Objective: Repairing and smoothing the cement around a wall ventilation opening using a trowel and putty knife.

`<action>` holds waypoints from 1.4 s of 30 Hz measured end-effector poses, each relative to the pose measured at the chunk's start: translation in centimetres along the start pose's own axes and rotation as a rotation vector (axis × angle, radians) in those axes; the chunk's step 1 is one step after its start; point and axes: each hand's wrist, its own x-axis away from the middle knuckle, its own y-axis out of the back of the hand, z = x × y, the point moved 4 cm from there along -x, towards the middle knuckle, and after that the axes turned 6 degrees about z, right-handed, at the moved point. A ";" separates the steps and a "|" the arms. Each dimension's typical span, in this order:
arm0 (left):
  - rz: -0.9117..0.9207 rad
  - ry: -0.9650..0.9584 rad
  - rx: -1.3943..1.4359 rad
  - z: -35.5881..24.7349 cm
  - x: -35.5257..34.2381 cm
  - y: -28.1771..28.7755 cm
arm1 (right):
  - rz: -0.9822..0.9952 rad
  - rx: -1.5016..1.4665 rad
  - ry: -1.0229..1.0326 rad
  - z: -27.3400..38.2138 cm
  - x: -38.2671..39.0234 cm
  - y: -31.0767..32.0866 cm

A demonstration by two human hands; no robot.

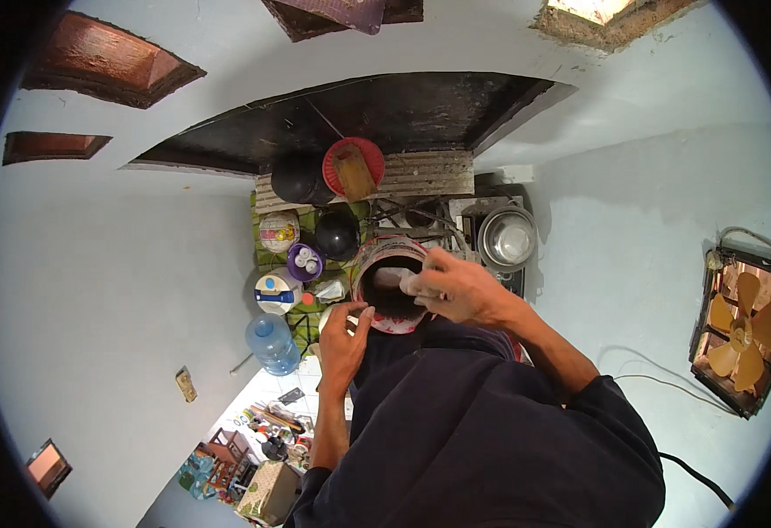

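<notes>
Where the right hand [460, 289] reaches over the far right rim of a red-and-white patterned container [396, 326], its thumb and fingers are pressed together on a pale, soft-looking piece [394, 278]; cloth or thin plastic, cannot tell which. Pale piece: located at the container's mouth, directly left of the pinching fingertips, long axis roughly crosswise, one end at the grip, the other toward the left wall; depth below the rim not readable. Container: upright or nearly so, mouth facing up, interior dark, contents not discernible, positioned close before the torso. Left hand [343, 343]: at the near left edge of the container, fingers curled, thumb and forefinger close together by the rim; whether they pinch it or merely rest beside it, cannot tell. Nearer to the pale piece: the right hand, in contact; the left lies apart from it, toward the body. Surroundings: black round vessel [338, 233] and purple bowl [291, 266] to the left, steel bowl [509, 238] to the right, beyond the right wrist.
</notes>
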 end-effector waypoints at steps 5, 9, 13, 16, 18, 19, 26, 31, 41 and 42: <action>-0.136 -0.422 -0.171 -2.8 -0.6 -1.1 | 0.049 0.047 0.014 2.1 -2.8 1.1; -0.107 -0.514 -0.125 -0.8 -1.6 -2.8 | 0.128 -0.019 0.210 3.9 -4.4 -0.6; -0.104 -0.323 0.064 1.1 -0.7 -3.0 | -0.004 -0.374 -0.015 1.0 -4.1 -0.4; -0.164 -0.341 0.200 -1.2 1.3 -1.8 | 0.011 -0.462 -0.352 -2.7 -2.4 1.0; -0.196 -0.488 0.040 -1.2 2.0 -0.7 | 0.150 -0.328 -0.525 -3.4 -2.0 0.6; -0.201 -0.482 0.037 -1.1 2.4 -0.6 | 0.259 -0.209 -0.478 -2.4 -1.7 -0.3; -0.117 -0.530 -0.125 -0.7 3.5 -1.2 | 0.227 0.631 0.096 -4.4 -1.6 -8.2; -0.118 -0.541 -0.025 -0.9 5.4 0.1 | 0.460 0.970 -0.099 -7.4 -2.8 -14.1; -0.555 -0.694 0.121 -0.5 7.2 3.2 | 0.228 0.949 -0.114 -14.4 -3.9 -18.7; -0.613 -0.597 0.207 -0.8 7.3 3.8 | 0.280 0.892 -0.133 -13.5 -4.3 -18.8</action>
